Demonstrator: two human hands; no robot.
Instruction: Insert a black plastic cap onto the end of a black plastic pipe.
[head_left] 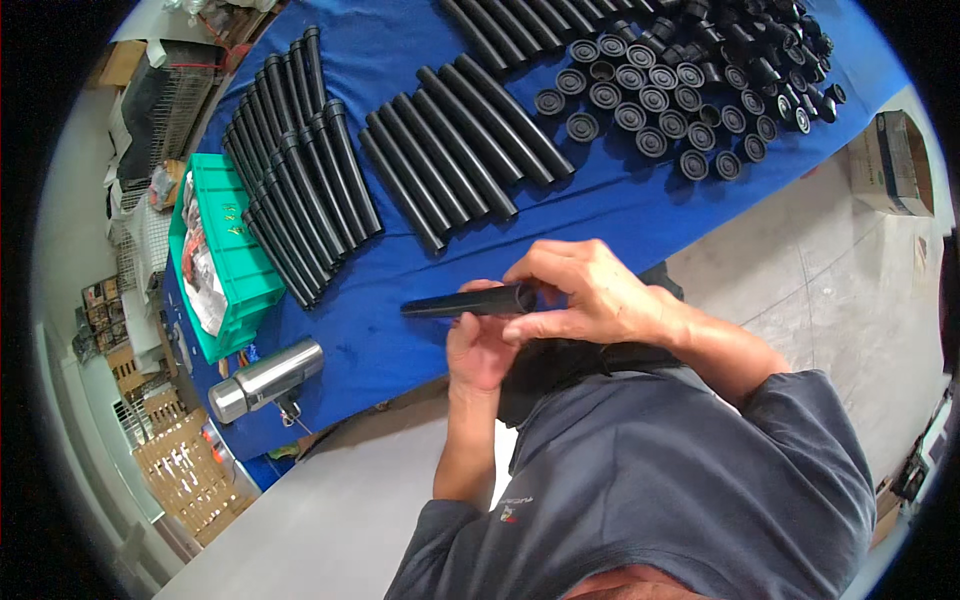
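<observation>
A black plastic tube [455,303] lies almost level above the table's near edge, its right end toward me. My left hand [480,350] supports it from below, thumb and fingers wrapped round it near the right end. At that end my right hand [590,295] grips the rim, thumb below and fingers above; whether a cap sits there I cannot tell. Beyond my hands lies a row of plain black tubes [455,150]. To the left are tubes with wider collared ends [300,180]. Round black caps [653,98] are spread at the far right.
A blue cloth [370,335] covers the table. On its left stand a green crate [240,250] with papers and a steel flask [268,380] lying on its side. More tubes [510,30] lie at the back. A cardboard box [890,165] sits at the right, off the table.
</observation>
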